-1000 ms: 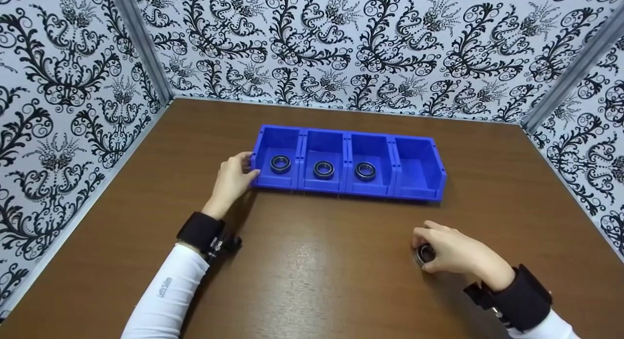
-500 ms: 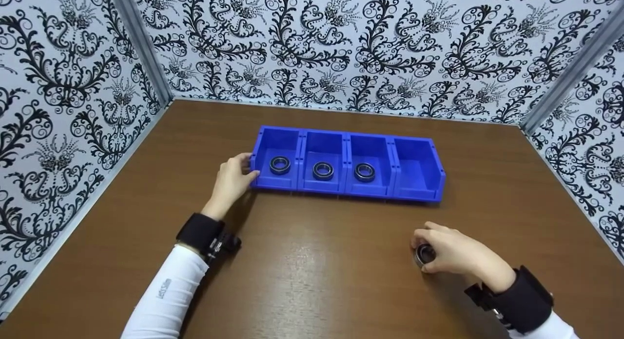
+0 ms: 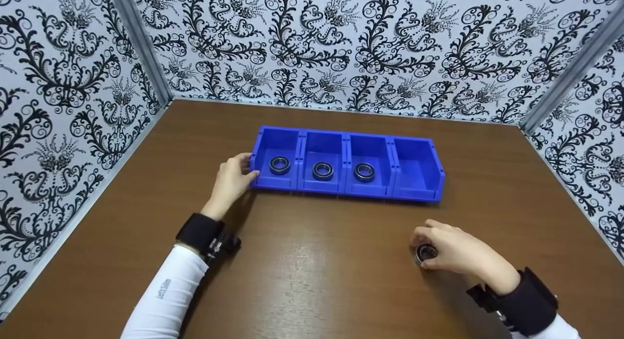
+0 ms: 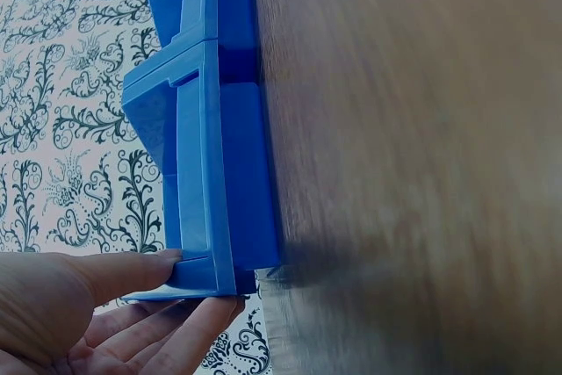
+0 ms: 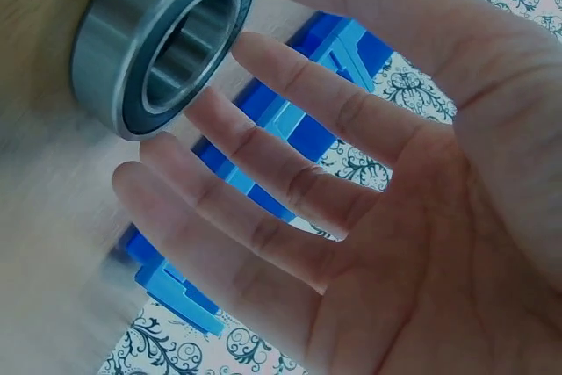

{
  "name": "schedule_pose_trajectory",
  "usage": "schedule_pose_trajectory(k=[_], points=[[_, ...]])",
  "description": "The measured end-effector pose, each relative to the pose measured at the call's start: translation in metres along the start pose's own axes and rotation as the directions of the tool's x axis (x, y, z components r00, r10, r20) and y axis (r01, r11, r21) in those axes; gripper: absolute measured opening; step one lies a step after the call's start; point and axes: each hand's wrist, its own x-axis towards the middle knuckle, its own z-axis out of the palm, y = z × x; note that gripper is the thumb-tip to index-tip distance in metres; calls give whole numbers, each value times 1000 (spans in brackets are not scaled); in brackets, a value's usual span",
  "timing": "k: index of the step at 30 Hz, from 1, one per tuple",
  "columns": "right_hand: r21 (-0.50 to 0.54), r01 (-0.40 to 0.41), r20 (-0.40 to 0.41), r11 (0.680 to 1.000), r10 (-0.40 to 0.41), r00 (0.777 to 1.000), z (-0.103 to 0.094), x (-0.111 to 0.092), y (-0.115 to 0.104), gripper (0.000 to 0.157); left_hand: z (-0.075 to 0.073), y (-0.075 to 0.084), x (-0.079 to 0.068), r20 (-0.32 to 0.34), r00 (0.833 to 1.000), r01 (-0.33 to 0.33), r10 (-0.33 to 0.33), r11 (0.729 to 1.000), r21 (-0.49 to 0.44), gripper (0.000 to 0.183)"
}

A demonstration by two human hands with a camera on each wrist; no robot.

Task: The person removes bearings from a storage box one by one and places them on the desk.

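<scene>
My left hand (image 3: 231, 180) grips the left end of a blue row of joined bins (image 3: 417, 196), thumb at the front and fingers round the side wall. Black-sealed ball bearings lie flat in the left three compartments: one bearing (image 3: 280, 172) at the far left, a second bearing (image 3: 322, 178) beside it and a third bearing (image 3: 364, 179) after that. Right of centre, my right hand (image 3: 456, 249) holds another bearing (image 5: 110, 41) between thumb and fingers, close to the tabletop. In the right wrist view the thumb meets its upper edge, and the fingers reach behind it.
The brown wooden table (image 3: 312, 261) is enclosed by patterned black-and-white panels (image 3: 331, 51) at the back and sides. Grey metal posts (image 3: 141, 41) stand at the corners. Both wrists wear black camera straps (image 3: 200, 230).
The right hand's wrist shifts very slightly to the right, and the bearing in its fingers has tilted a little. The left hand and the bins stay where they were.
</scene>
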Motion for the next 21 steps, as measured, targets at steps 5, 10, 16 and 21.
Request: schedule_pose_trajectory(k=[5,10,16,21], points=[[2,-18,-34,1000,18,999,-4,0,-4,28,0,1,-1,10,1000,2,-2,1000,1,49],[-23,-42,-69,999,41,997,-9,1,-7,28,0,1,-1,8,1000,5,-5,1000,3,49],[-53,-36,-132,998,29,991,-13,5,-9,27,0,1,0,4,1000,8,-9,1000,11,49],[-59,-17,-194,998,5,981,-16,9,-10,25,0,1,0,1,1000,5,-5,1000,11,49]])
